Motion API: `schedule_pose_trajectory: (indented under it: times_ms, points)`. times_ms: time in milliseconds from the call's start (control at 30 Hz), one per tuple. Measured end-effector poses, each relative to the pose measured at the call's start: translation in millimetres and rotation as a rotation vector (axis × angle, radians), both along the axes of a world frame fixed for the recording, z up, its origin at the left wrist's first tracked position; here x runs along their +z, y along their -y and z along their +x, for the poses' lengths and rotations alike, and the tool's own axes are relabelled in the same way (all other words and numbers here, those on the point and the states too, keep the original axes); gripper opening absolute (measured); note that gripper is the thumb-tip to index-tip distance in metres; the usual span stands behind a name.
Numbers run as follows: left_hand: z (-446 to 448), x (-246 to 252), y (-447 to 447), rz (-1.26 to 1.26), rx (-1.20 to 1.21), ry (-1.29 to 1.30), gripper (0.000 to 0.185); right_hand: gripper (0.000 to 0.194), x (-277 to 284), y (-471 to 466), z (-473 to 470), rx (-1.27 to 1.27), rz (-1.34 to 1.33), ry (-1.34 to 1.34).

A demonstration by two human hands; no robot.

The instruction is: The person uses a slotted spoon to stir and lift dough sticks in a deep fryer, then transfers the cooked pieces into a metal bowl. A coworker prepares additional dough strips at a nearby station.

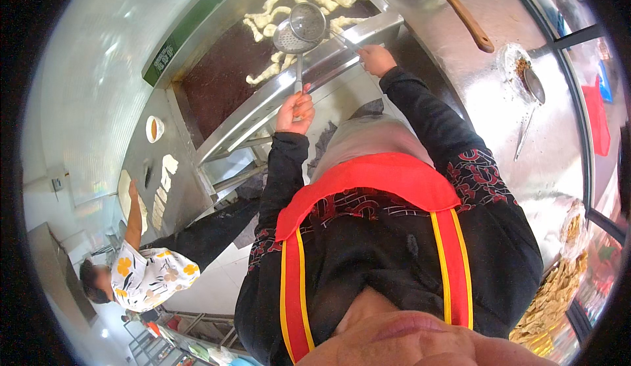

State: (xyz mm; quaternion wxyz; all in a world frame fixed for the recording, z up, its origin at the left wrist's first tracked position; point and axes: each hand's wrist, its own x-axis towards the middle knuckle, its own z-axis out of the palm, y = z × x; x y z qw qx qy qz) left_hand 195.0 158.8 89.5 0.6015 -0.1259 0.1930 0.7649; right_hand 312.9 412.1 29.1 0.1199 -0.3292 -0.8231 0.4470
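Note:
My left hand (pixel 296 113) grips the upright handle of a perforated metal skimmer (pixel 288 43). In my right hand (pixel 377 60) is the handle of a round fine-mesh strainer (pixel 307 21). The strainer's bowl overlaps the skimmer's head, above a wide stainless-steel fryer (pixel 276 82) filled with dark oil. Pale strips of dough (pixel 268 17) float around the two tools, most of them towards the far side. A few more pieces, such as a twisted strip (pixel 266 74), lie nearer the fryer's front edge. Whether the two tools touch is unclear.
At left, a co-worker (pixel 153 272) reaches over a worktop (pixel 185 188) with cut dough strips (pixel 163 191) and a white bowl (pixel 154 128). On the right steel counter (pixel 473 85) are a wooden-handled strainer (pixel 463 13) and a bowl with a metal spoon (pixel 533 85). Brown paper (pixel 554 292) lies lower right.

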Motion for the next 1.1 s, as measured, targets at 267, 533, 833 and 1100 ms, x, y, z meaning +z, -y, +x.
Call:
schedule_pose_trajectory:
  times_ms: [267, 533, 833, 1100]
  points:
    - [-5.6, -9.2, -0.8, 0.004, -0.078, -0.031, 0.026, 0.028, -6.8, -4.8, 0.8, 0.012, -0.064, 0.039]
    - [0.3, -7.4, -5.3, -0.003, -0.089, -0.047, 0.024, 0.033, 12.2, -4.2, 13.7, -0.075, -0.355, 0.071]
    - [7.6, -8.9, -8.0, -0.029, -0.078, -0.053, 0.025, 0.031, 6.6, -7.5, 19.3, -0.071, -0.327, 0.073]
    - [11.6, -12.1, -9.4, -0.024, -0.083, -0.074, 0.025, 0.029, 13.7, -5.9, 25.8, -0.074, -0.422, 0.005]
